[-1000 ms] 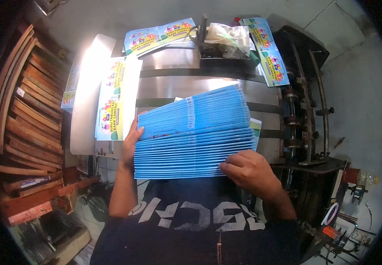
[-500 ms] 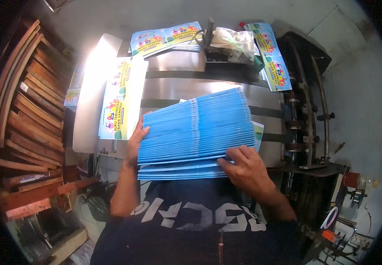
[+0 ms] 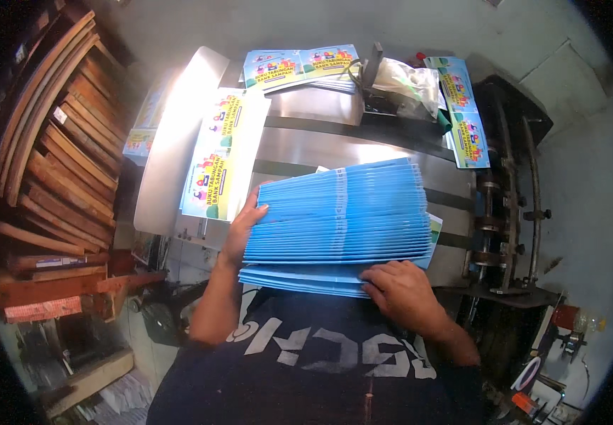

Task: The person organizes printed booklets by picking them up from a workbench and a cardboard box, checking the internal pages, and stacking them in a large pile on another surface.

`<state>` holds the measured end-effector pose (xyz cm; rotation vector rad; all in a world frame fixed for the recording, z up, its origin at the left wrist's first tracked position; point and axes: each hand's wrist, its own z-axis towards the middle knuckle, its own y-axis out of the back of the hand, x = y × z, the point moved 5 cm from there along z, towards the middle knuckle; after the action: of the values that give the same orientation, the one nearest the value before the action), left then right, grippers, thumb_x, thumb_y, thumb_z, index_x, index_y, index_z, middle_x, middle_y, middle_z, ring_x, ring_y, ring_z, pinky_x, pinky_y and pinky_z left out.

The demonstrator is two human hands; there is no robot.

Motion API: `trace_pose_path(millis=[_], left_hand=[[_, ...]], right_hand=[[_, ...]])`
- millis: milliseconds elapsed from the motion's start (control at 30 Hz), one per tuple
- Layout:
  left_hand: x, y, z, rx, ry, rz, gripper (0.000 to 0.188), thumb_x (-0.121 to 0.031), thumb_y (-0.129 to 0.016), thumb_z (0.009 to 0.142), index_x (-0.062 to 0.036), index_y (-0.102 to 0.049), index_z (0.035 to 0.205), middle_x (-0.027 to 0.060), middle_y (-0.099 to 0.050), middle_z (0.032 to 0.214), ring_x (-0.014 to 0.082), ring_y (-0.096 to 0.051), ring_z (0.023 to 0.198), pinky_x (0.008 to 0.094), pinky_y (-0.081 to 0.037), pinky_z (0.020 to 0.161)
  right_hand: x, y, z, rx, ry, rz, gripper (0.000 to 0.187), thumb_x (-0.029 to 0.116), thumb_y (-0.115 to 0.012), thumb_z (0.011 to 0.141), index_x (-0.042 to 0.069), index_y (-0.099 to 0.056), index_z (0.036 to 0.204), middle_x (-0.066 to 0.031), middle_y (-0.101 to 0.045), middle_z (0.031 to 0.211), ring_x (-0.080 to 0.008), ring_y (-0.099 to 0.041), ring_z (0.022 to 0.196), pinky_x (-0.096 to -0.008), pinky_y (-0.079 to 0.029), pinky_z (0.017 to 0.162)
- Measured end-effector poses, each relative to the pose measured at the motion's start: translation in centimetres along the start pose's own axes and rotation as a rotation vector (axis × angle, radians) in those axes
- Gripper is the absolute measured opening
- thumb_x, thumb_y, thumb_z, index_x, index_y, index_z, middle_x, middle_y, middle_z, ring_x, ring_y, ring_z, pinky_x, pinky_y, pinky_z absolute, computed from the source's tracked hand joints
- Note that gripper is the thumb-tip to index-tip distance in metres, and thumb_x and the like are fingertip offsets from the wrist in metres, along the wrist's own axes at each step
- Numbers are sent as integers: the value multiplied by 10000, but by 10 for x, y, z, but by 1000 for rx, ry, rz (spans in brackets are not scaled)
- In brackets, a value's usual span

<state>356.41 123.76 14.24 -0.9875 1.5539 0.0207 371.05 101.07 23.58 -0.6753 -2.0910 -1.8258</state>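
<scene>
A thick, fanned stack of blue printed sheets (image 3: 327,212) lies tilted in front of me, its layered edges stepping down toward my body. My left hand (image 3: 239,234) grips the stack's left side, thumb on top and the other fingers hidden beneath. At the lower right corner, my right hand (image 3: 405,294) has its fingers curled on the nearest few sheets. A gap parts these lower sheets from the rest at the front. Behind the left hand lies a pile of printed covers (image 3: 221,159) with colourful pictures on yellow and white.
More printed covers lie at the back (image 3: 299,67) and at the right (image 3: 466,113) of the metal table (image 3: 306,142). A clear plastic bag (image 3: 405,81) sits between them. Wooden boards (image 3: 72,156) fill a rack at the left; machine rollers (image 3: 490,212) stand at the right.
The whole scene has shifted right in the view. The gap above the lowest sheets has widened at the left, and my right hand has slid lower along the stack's corner.
</scene>
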Motion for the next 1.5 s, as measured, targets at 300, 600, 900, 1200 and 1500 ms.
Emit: trace_pose_path(millis=[300, 600, 900, 1200, 1500], left_hand=[[1, 3, -1, -13, -20, -1, 488, -178, -429, 967, -54, -332, 1429, 125, -488, 1282, 185, -510, 1138, 313, -427, 975], [-1, -4, 0, 9, -13, -41, 499, -168, -422, 957, -39, -329, 1430, 128, -500, 1271, 192, -516, 1133, 323, -429, 986], [-5, -11, 0, 13, -21, -26, 512, -156, -423, 941, -25, -322, 1426, 152, -482, 1305, 225, -525, 1169, 337, -457, 977], [5, 0, 5, -3, -67, -23, 517, -149, -413, 942, -11, -310, 1429, 171, -472, 1323, 245, -518, 1188, 357, -459, 991], [-2, -8, 3, -9, -18, 22, 565, -192, -402, 932, -9, -286, 1454, 209, -428, 1371, 278, -495, 1227, 391, -465, 1010]], right_hand=[[0, -3, 3, 18, -116, 117, 180, 153, -668, 854, 50, -651, 1000, -116, -682, 930, -290, -649, 889, -408, -507, 780], [-7, -11, 4, 16, -111, 201, 158, 157, -633, 865, 64, -646, 992, -138, -678, 924, -320, -656, 876, -438, -520, 778], [-13, 3, -4, -150, -167, 542, 98, 121, -646, 888, 47, -637, 951, -113, -674, 882, -247, -671, 822, -366, -537, 727], [-64, 61, -29, -728, -297, -116, 253, 71, -666, 844, 30, -635, 1093, -143, -605, 1093, -284, -585, 990, -415, -489, 855], [-26, 34, -17, -356, -7, -42, 363, 160, -782, 748, 65, -663, 1078, -110, -627, 1022, -273, -594, 981, -397, -488, 845]])
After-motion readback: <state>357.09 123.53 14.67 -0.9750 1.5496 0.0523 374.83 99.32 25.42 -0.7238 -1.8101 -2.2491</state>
